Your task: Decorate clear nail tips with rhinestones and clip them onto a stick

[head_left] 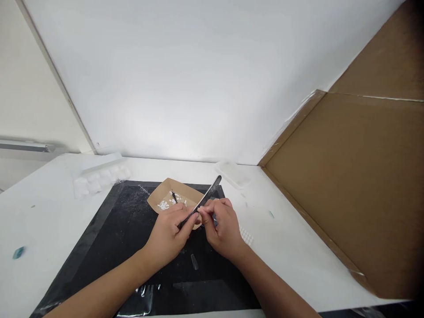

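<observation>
My left hand (pixel 170 234) is closed round a long dark nail file (pixel 207 194) that slants up to the right over the black mat (pixel 126 238). My right hand (pixel 222 227) pinches something small and pale against the file's middle; I cannot make out what it is. Just behind both hands lies a brown paper tray (pixel 165 194) with several small white pieces (pixel 164 204) and a thin dark tool in it. A single clear nail tip (pixel 194 261) lies on the mat below my hands.
A clear plastic compartment tray (pixel 99 176) stands at the back left and a clear lid or dish (pixel 233 172) at the back right. A sheet of small white tabs (pixel 247 236) lies right of my right hand. A large cardboard panel (pixel 357 185) leans on the right.
</observation>
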Available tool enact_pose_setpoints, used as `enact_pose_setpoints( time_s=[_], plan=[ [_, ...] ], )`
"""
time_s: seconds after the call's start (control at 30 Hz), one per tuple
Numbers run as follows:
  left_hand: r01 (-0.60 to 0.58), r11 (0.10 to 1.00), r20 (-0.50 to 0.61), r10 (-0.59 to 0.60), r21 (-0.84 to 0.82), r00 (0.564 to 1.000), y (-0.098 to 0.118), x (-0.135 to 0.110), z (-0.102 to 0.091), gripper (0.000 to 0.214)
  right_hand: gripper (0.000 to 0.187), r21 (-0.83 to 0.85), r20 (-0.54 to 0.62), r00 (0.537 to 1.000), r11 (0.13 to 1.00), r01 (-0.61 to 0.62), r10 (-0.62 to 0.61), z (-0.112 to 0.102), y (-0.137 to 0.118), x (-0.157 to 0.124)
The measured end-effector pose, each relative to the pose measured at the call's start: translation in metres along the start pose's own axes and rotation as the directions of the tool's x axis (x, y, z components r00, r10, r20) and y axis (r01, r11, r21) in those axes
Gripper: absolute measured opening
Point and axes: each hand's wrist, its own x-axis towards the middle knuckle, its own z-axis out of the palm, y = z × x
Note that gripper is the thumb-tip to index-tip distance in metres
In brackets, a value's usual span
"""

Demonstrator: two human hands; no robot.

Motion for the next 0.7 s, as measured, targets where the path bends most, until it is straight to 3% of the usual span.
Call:
enact_pose_setpoints(
  time_s=[0.13,0.3,0.43,0.57,0.7],
  plan=[
    [0.04,0.998,0.0,-0.04,-0.058,0.999,-0.0007,-0.0012,0.0001,0.034,0.019,-0.067,-0.069,0.997,0.997,-0.022,0.017,-0.0003,0.0023,-0.001],
    [0.079,0.992,0.002,-0.079,-0.095,0.997,-0.0009,-0.0002,0.0,0.038,0.019,-0.038,-0.003,1.0,0.999,0.031,-0.031,0.0008,0.0052,-0.0014],
    [0.138,0.971,0.019,-0.137,-0.196,0.99,0.0007,0.0016,-0.0006,0.038,0.019,-0.111,-0.077,0.997,0.994,0.009,-0.018,-0.0004,0.0082,0.0004],
    [0.126,0.965,0.028,-0.123,-0.231,0.992,0.0013,0.0011,-0.0005,0.038,0.019,-0.042,-0.024,0.997,0.997,0.071,-0.072,-0.0034,0.0088,-0.0002],
    [0.134,0.956,0.015,-0.134,-0.261,0.991,0.0015,0.0003,0.0001,0.035,0.017,-0.104,-0.08,0.994,0.992,0.071,-0.079,-0.005,0.0084,-0.0006]
  ],
)
